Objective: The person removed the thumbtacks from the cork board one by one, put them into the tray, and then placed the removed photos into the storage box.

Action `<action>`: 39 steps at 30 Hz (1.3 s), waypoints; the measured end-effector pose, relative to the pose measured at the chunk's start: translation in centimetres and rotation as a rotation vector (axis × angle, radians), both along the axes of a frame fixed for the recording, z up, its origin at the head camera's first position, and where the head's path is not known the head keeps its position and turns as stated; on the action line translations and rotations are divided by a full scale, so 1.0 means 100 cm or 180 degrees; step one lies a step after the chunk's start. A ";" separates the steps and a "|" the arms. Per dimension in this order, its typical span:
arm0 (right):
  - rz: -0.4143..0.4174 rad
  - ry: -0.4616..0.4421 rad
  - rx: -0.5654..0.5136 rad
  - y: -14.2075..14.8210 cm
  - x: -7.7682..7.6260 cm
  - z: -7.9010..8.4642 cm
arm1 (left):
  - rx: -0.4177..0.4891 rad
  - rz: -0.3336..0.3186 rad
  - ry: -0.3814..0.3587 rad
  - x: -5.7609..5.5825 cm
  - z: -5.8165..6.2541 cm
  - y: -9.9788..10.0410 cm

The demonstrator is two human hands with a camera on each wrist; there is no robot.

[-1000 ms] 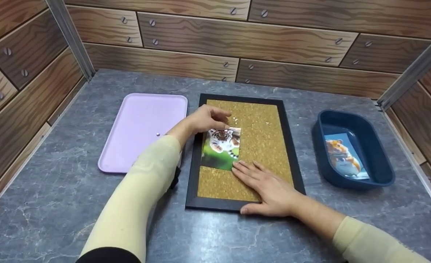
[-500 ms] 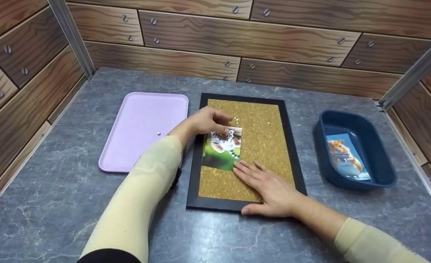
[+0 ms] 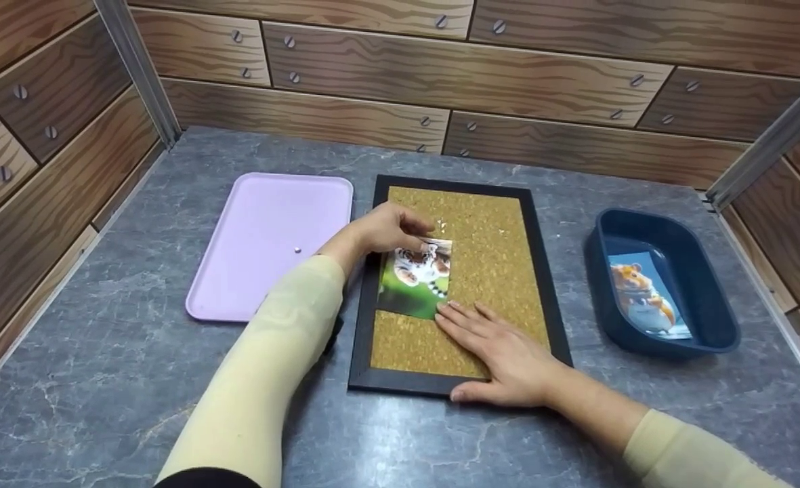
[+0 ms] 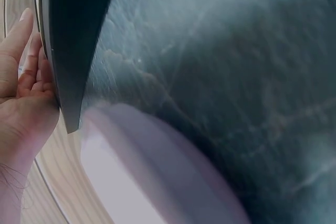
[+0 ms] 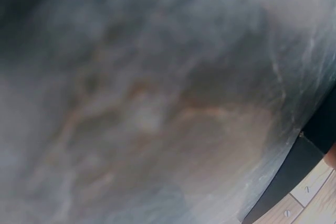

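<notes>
A photo of a tiger cub [image 3: 410, 291] lies on the left part of a black-framed cork board [image 3: 494, 271]. My left hand [image 3: 389, 227] is over the photo's upper left corner, thumb extended onto the top edge and the other fingers loosely bent; what lies under the thumb is hidden. In the left wrist view this hand [image 4: 26, 98] shows beside the frame edge [image 4: 68, 51]. My right hand [image 3: 501, 356] lies flat on the board's lower right, fingertips right at the photo's lower right corner, thumb by the bottom frame.
A lilac tray [image 3: 264, 237] with a small silver pin head [image 3: 297, 250] stands left of the board. On the right, a dark blue bin [image 3: 701, 285] holds a hamster photo [image 3: 643, 295]. Small shiny bits [image 3: 441, 225] lie on the cork. Wood-patterned walls [image 3: 359, 61] surround the table.
Both hands keep nearly the same places on the board. The left thumb has come slightly further over the photo's top edge. The whole view has shifted slightly.
</notes>
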State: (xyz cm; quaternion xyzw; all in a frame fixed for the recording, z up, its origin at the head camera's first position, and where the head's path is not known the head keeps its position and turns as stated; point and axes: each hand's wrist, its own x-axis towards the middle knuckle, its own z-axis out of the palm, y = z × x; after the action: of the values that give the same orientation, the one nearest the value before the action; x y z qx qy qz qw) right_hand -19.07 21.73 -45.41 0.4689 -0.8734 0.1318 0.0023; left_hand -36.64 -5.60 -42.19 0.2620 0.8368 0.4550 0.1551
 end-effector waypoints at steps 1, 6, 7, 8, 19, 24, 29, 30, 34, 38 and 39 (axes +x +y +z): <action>-0.0005 -0.0003 0.0008 0.000 0.000 0.000 | -0.0026 0.0002 0.0004 0.000 0.000 0.000; -0.0024 -0.0030 0.0010 0.000 0.001 -0.001 | -0.0121 0.0004 0.0031 0.000 -0.001 0.002; -0.0022 -0.0028 0.0005 0.000 0.002 -0.001 | -0.0126 0.0001 0.0034 0.001 -0.001 0.002; -0.0018 -0.0020 0.0001 0.000 0.002 -0.001 | -0.0123 0.0001 0.0032 0.001 -0.001 0.002; 0.0001 0.0046 0.0004 -0.001 0.001 0.000 | -0.0129 -0.0010 0.0072 0.003 -0.001 0.002; 0.0016 0.0060 -0.0020 -0.001 0.000 0.000 | -0.0140 -0.0050 0.0068 0.003 0.001 0.003; 0.0001 0.0031 -0.0009 0.000 0.001 -0.001 | -0.0162 -0.0067 0.0069 0.003 0.000 0.003; -0.0007 0.0017 -0.0002 0.000 0.001 0.000 | -0.0182 -0.0068 0.0083 0.003 0.000 0.003; -0.0031 -0.0046 0.0015 0.000 0.001 0.000 | -0.0285 -0.0074 0.0123 0.002 0.001 0.003; -0.0032 -0.0056 0.0023 0.000 0.001 0.000 | -0.0372 -0.0086 0.0158 0.001 0.000 0.003; -0.0030 -0.0050 0.0025 0.000 0.001 0.000 | -0.0392 -0.0089 0.0178 0.000 0.000 0.003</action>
State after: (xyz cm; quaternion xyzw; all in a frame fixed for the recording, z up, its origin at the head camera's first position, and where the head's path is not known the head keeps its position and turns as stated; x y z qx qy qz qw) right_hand -18.96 21.70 -45.39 0.4637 -0.8761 0.1321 -0.0058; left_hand -36.61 -5.34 -42.21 0.2763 0.8634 0.3930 0.1539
